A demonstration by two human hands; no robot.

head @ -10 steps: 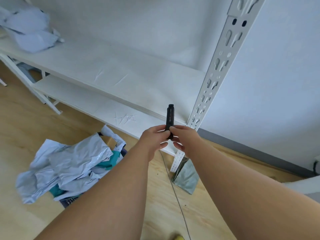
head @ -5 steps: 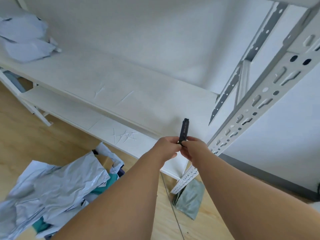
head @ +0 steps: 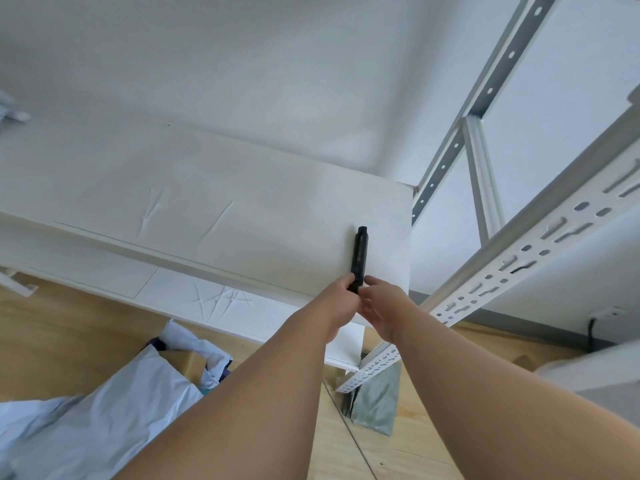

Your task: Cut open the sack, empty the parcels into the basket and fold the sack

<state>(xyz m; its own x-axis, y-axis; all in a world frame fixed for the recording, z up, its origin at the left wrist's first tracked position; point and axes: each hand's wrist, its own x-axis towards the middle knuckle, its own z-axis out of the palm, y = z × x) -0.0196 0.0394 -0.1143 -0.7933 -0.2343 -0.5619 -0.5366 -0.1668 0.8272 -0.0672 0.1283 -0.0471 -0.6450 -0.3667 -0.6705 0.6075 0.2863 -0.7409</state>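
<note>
A slim black cutter [head: 358, 255] stands upright over the right end of the white shelf board [head: 214, 202]. My left hand [head: 334, 299] is closed around its lower end. My right hand [head: 381, 311] sits just right of it, fingers touching the cutter's base, loosely curled. Down on the floor at the lower left lies a heap of pale grey-blue plastic parcels [head: 90, 420] with a brown cardboard piece [head: 188, 363] among them. No basket is in sight.
A white perforated metal upright [head: 512, 268] of the rack runs diagonally at the right, with a second upright [head: 481, 98] behind. A lower shelf [head: 180, 299] sits below. A folded grey-green piece [head: 377, 407] leans at the upright's foot on the wooden floor.
Both hands have carried the cutter forward and up over the shelf's right end. The view has tilted upward, so the parcel heap has slid to the lower left.
</note>
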